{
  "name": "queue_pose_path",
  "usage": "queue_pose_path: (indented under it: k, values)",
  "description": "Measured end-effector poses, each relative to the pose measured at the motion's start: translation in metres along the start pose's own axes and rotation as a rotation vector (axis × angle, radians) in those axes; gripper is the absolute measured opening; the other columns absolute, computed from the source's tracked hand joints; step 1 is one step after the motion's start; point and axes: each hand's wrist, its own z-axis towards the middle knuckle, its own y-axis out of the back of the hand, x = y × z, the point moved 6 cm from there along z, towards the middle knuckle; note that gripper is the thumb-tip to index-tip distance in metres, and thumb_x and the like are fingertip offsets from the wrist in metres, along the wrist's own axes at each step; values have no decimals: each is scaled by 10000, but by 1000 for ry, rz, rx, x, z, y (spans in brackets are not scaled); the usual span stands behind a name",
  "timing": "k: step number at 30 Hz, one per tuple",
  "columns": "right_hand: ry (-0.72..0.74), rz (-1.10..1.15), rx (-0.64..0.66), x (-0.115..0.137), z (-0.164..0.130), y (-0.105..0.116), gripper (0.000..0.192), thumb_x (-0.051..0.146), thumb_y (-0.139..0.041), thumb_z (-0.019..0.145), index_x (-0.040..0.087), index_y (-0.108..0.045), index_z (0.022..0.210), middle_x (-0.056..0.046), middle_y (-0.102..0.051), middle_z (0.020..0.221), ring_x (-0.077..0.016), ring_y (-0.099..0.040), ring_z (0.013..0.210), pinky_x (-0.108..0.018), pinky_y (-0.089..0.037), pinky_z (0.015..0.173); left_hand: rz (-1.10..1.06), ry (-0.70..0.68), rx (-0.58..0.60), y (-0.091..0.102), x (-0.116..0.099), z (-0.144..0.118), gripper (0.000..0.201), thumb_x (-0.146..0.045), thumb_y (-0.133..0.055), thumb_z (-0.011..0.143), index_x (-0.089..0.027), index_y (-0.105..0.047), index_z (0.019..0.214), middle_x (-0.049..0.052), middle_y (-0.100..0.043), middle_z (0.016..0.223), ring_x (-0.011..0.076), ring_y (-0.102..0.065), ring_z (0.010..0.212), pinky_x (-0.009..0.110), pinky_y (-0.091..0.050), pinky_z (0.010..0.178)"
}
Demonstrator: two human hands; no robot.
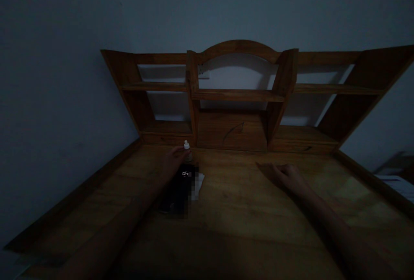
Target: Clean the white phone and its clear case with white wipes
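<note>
A dim bluish wall [226,8] fills the background; in front of it spreads a broad wooden table [239,215], its raised side edges running back along the left and right; across its far end stands a wooden shelf unit [239,95], with an arched top rail over the middle bay, shelves on both sides and low drawer fronts at the bottom; the central back panel [233,129] bears a thin dark curved mark; beyond the table's right edge lie some white sheets [396,185], too dim to read; the person's two bare forearms reach in from the lower corners; the right hand [289,176] is over the right half of the table, well apart from the other things, its fingers bent inward, and I cannot tell whether its grip is fully together or whether it touches the surface; the left hand [171,163] is left of centre, its grip clamped on a small bottle; a dark phone [176,191] lies near that hand, its lit digits beginning 12:1 and its right side blurred by blocks; a white paper [201,180] shows just beside the phone; a wall socket [201,71] appears through the middle bay; the small bottle [189,157] is upright just beyond the phone, topped by a white cap [186,145].
</note>
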Motion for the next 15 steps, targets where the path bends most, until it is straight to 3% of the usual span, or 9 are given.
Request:
queue_pose_path:
  k: [15]
  values:
    - [-1, -4, 6, 2, -1, 2, 682, 653, -319, 937, 154, -549, 534, -20, -481, 515, -133, -421, 480, -269, -265, 488, -69, -28, -15, -2, -2, 2, 387, -490, -753, 702, -200, -702, 952, 89, -742, 1023, 230, -705, 927, 344, -553, 807]
